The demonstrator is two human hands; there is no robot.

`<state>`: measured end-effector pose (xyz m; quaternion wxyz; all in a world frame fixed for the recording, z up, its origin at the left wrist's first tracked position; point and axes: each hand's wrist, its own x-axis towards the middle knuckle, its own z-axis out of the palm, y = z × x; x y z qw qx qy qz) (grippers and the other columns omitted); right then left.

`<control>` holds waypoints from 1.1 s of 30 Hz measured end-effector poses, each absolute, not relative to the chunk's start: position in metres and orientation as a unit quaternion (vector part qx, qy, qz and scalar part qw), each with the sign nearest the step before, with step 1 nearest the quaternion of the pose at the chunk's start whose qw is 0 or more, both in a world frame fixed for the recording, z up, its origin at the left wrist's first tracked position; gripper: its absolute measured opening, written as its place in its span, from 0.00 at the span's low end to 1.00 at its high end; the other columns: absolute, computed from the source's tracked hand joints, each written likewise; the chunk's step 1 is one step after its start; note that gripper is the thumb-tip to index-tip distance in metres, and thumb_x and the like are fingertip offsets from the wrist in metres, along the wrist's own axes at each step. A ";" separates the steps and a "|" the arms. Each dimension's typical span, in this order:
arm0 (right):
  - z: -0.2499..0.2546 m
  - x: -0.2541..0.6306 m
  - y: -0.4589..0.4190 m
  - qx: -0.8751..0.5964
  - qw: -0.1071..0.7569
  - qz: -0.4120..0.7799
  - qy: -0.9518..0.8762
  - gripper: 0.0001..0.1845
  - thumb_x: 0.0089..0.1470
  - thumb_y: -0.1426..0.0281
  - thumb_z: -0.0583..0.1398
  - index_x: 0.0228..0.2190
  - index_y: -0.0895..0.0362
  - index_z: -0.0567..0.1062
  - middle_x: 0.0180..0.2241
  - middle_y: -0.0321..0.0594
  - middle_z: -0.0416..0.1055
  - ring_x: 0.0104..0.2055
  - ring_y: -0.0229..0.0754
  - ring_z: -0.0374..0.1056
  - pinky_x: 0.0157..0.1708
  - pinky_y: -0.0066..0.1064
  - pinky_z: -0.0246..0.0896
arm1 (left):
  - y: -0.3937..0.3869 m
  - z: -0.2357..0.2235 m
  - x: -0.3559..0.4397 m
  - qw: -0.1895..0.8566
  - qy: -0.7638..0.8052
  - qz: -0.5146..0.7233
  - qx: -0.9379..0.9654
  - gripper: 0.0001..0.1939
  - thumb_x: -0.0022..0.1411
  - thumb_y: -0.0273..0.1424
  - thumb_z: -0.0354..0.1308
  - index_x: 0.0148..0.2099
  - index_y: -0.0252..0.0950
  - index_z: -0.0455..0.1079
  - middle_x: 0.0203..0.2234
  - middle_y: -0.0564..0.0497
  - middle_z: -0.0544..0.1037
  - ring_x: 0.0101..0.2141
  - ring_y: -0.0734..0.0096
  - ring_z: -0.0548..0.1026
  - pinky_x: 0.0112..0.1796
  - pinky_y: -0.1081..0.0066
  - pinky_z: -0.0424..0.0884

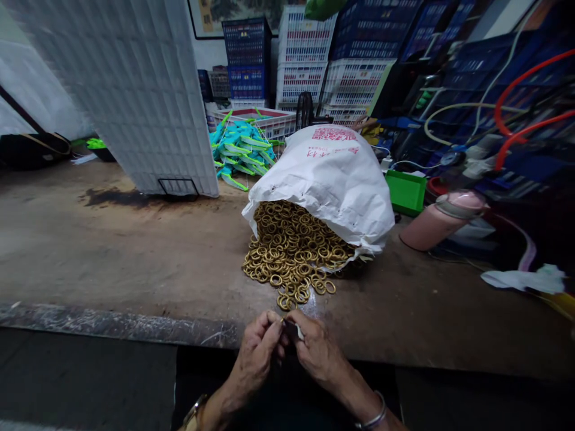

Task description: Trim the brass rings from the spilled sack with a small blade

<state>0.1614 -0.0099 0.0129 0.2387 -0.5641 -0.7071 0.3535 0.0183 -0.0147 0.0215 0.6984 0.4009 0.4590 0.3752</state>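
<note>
At the far left of the desk (pixel 90 251), a tall, pale ridged panel (pixel 153 102) stands tilted. Right of it lies a heap of teal and lime-green pieces (pixel 245 146), with stacked crates (pixel 303 54) behind. At the front edge, the left hand (pixel 257 353), a watch (pixel 194 412) on its wrist, has its grip closed, thumb against finger, on a tiny yellowish piece (pixel 283 321) too small to make out. Just beyond the hands, brass-coloured rings (pixel 287 257) spill from the open mouth of a white sack (pixel 332 173) lying on its side. The right hand (pixel 321 353), with a bangle (pixel 376 413), has its grip closed on a slim dark object (pixel 291 330), its tip meeting the left fingertips. Farther right are a green tray (pixel 405 193), a leaning pink bottle (pixel 440 221) and a crumpled white cloth (pixel 525 278).
</note>
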 end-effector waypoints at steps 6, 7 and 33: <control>0.018 0.159 -0.011 -0.568 0.168 0.320 -0.739 0.16 0.39 0.81 0.48 0.31 0.56 0.66 0.27 0.37 0.71 0.29 0.38 0.66 0.29 0.25 0.52 | -0.017 0.018 0.020 0.659 0.458 0.388 0.453 0.17 0.56 0.45 0.51 0.29 0.35 0.60 0.20 0.56 0.66 0.19 0.81 0.62 0.21 0.79 0.58; 0.018 0.159 -0.011 -0.575 0.159 0.314 -0.739 0.16 0.39 0.81 0.48 0.31 0.56 0.66 0.27 0.37 0.71 0.29 0.38 0.66 0.29 0.24 0.52 | -0.018 0.020 0.020 0.654 0.457 0.388 0.462 0.17 0.57 0.45 0.51 0.29 0.35 0.60 0.20 0.56 0.66 0.19 0.81 0.62 0.21 0.79 0.59; 0.002 0.233 0.033 -0.790 0.147 0.073 -0.591 0.04 0.52 0.72 0.52 0.33 0.56 0.64 0.33 0.41 0.69 0.31 0.42 0.67 0.26 0.28 0.47 | -0.007 0.011 0.029 0.863 0.345 0.357 0.094 0.15 0.45 0.37 0.64 0.23 0.31 0.65 0.22 0.53 0.69 0.21 0.79 0.67 0.19 0.78 0.62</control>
